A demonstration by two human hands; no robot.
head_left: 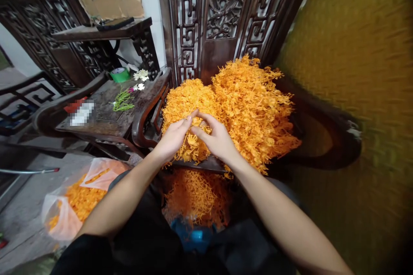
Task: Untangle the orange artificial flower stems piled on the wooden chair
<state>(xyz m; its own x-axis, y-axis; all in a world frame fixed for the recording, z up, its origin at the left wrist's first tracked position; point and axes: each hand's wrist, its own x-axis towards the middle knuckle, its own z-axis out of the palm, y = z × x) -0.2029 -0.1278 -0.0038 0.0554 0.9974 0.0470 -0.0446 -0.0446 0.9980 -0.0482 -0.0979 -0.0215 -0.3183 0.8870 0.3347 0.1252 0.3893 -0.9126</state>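
My left hand (177,134) and my right hand (218,138) meet at the fingertips over a fluffy heap of orange artificial flowers (190,94). The left fingers are pressed together, pointing up and right. My right thumb and forefinger curve in toward them, with a gap between where orange shows through. Whatever small thing the fingertips hold is too small to make out. Loose orange strands (192,148) lie just under the hands. A second, bigger orange heap (254,111) rises right of my right hand. Both heaps rest on a dark carved wooden chair (211,164).
Below, between my legs, are more orange flowers (195,193) over a blue container (196,235). A plastic bag (61,219) of orange pieces lies on the floor at left. On the side table (106,122) are green tape (120,75), green stems (123,101) and white flowers (141,75).
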